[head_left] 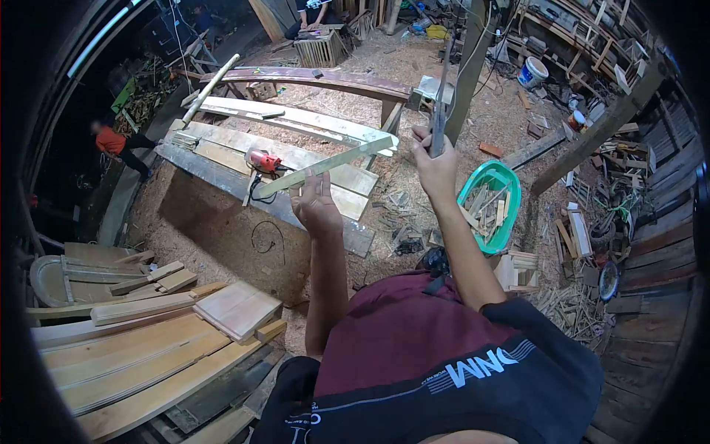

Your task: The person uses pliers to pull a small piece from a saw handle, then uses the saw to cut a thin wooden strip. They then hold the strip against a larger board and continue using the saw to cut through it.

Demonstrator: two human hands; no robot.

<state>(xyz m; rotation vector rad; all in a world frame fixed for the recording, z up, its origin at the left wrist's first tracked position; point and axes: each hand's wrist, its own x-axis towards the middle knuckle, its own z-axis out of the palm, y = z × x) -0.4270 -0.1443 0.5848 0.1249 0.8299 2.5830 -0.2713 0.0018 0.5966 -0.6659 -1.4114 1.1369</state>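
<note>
Raised over the workbench, my left hand (316,209) has its fingers at the lower part of a pale, straight wooden strip (344,157), holding it at a slant up to the right. My right hand (435,164) is closed round the lower end of a long, narrow, dark tool (439,122) that points upward; seen nearly edge-on, its kind cannot be made out. Behind the strip, a red power tool (263,160) with a black cord rests on the bench boards (244,140).
A green basin (515,194) of wood offcuts stands right of my right forearm. A wooden post (468,66) rises beyond that hand. Planks (140,355) are stacked at lower left, and shavings cover the floor. One person in orange (112,140) is at far left, another (314,11) at the back.
</note>
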